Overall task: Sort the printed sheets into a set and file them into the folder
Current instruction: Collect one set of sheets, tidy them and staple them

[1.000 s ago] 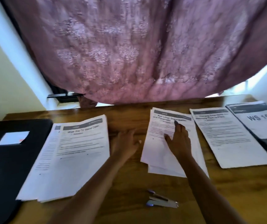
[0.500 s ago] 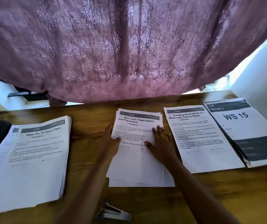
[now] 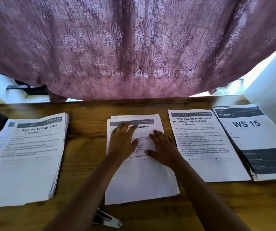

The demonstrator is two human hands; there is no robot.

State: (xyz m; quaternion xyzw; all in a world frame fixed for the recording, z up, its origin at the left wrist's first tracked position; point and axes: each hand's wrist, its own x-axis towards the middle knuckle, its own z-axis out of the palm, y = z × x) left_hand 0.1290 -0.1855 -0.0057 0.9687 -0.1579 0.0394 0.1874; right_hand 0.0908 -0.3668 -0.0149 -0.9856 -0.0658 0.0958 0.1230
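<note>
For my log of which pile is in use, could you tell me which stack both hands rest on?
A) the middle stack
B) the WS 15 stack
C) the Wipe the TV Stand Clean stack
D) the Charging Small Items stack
A: the left hand and right hand both lie flat, fingers straight, on the middle stack.

Left grip (image 3: 122, 142), right grip (image 3: 164, 147) bare; forearms (image 3: 87, 185) bare.

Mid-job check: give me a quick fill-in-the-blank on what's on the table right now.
The leftmost stack is headed Wipe the TV ____ Clean.
The left hand and right hand both press the stack ____ from the left.
The rightmost stack reads WS ____.
The stapler lies by the ____ forearm.
Missing: Stand; second; 15; left.
</note>
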